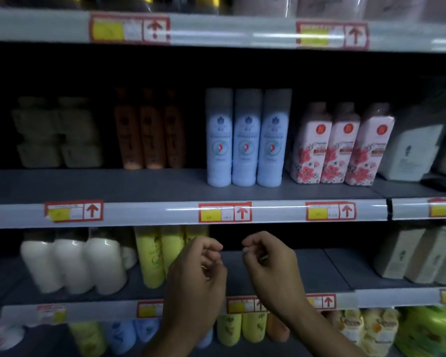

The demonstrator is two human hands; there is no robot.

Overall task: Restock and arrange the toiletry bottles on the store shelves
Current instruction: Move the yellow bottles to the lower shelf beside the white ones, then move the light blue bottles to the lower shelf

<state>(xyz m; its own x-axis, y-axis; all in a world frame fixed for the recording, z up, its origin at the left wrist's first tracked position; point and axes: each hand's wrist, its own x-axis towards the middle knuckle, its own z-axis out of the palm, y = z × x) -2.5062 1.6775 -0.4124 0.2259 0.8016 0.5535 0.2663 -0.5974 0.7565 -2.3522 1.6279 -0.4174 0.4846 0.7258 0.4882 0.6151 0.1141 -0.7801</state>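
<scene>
My left hand (198,276) and my right hand (268,269) hover side by side in front of the lower shelf (319,269), fingers loosely curled, holding nothing. Yellow bottles (152,253) stand just behind my left hand, with white bottles (72,264) further left. On the middle shelf (139,186) above, three light blue bottles (245,140) with grey caps stand in a row. Three pink floral bottles (343,148) stand to their right and three orange bottles (150,130) to their left, set further back.
Pale green packs (57,132) fill the middle shelf's left end. Beige boxes (422,253) stand at the right of the lower shelf, white ones (410,150) above. The bottom shelf holds yellow (240,328), blue (129,333) and green (428,328) products. Price labels line every shelf edge.
</scene>
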